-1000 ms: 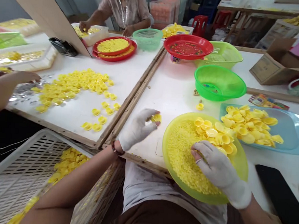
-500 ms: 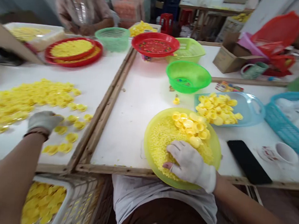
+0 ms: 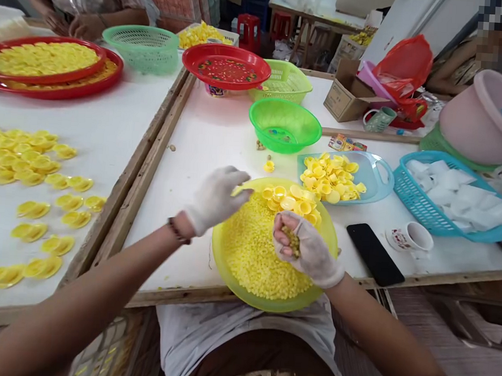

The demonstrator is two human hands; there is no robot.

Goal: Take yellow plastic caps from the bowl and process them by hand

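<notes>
My left hand [image 3: 218, 200], in a pale glove, hovers over the left rim of a yellow basin [image 3: 217, 260]. Its fingers are apart and nothing shows in them. Small yellow pellets [image 3: 259, 256] fill much of the basin, and shallow yellow cups [image 3: 290, 200] are heaped at its far side. My gloved right hand [image 3: 309, 251] is turned partly palm up above the basin, its fingers curled round a handful of pellets. To the left, many yellow round pieces [image 3: 31, 231] are spread over the white tabletop, some in overlapping pairs.
A light blue tray [image 3: 379, 181] holds more yellow cups. A phone [image 3: 374, 254], a mug [image 3: 412, 237] and a blue basket [image 3: 404, 186] stand at right. Behind are a green bowl [image 3: 284, 125] and red tray [image 3: 226, 67]. A wooden strip [image 3: 146, 164] divides the tables. A co-worker [image 3: 87, 2] sits opposite.
My left hand has moved right, from the pieces on the left table to the basin. My right hand has risen from the pellets and turned over with a handful. The view has shifted right.
</notes>
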